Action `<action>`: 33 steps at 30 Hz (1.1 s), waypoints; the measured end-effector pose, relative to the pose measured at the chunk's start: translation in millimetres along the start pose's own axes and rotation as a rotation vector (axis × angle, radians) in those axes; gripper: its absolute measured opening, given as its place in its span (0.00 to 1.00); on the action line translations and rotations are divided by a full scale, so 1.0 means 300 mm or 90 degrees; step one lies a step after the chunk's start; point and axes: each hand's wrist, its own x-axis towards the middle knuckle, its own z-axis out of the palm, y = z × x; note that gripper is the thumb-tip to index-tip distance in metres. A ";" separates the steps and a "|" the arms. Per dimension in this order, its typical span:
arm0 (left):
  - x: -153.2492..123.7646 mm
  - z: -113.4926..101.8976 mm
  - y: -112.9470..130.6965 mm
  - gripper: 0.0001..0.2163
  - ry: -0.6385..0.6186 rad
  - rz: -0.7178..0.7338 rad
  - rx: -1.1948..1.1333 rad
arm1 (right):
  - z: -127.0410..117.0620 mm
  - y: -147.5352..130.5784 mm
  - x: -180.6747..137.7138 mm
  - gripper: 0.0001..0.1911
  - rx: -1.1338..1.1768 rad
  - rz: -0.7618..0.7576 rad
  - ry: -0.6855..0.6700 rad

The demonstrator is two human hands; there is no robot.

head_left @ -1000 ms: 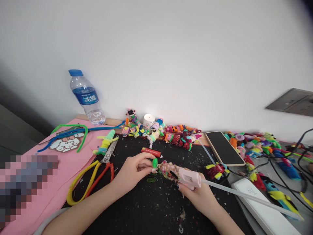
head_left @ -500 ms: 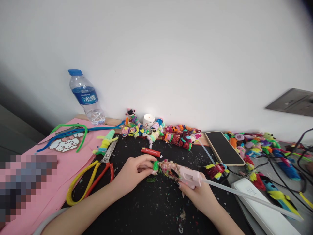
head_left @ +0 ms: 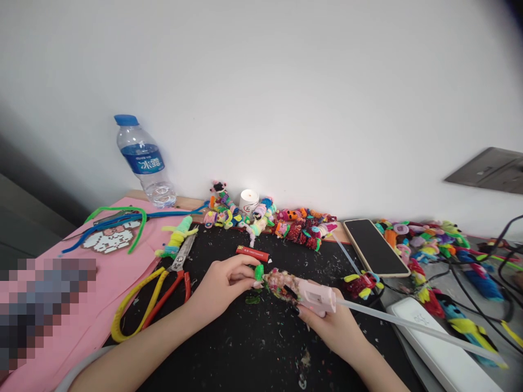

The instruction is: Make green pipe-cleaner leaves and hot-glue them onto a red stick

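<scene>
My right hand (head_left: 327, 321) is wrapped around a pale pink hot glue gun (head_left: 316, 296), with a long translucent glue stick (head_left: 408, 326) sticking out of its back. The front of the gun is crusted with coloured fluff. Its nozzle points left, right beside a small green fuzzy piece (head_left: 259, 272) pinched in the fingertips of my left hand (head_left: 231, 280). I cannot tell whether nozzle and piece touch. Another green scrap (head_left: 252, 299) lies on the black mat (head_left: 229, 348) just below. A red lighter-like bar (head_left: 252, 253) with printed writing rests behind my left hand.
Scissors (head_left: 180, 261) with yellow and red handles lie at left beside a yellow-green pipe-cleaner figure (head_left: 175, 239). A water bottle (head_left: 143, 163) leans at the wall. Several fuzzy figures (head_left: 300, 231) line the back; a phone (head_left: 376, 247), white box (head_left: 433, 337) and black cables are right.
The green piece in my left fingertips has turned and risen slightly. The glue gun's nozzle stays beside it, with the gun shifted very little.
</scene>
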 end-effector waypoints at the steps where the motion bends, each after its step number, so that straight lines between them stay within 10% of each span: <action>1: 0.001 0.000 -0.001 0.09 0.001 0.001 -0.001 | 0.000 0.000 -0.001 0.08 -0.002 0.001 0.002; 33: 0.000 -0.001 0.001 0.10 -0.014 0.010 0.028 | 0.002 0.004 0.004 0.07 0.033 -0.011 0.015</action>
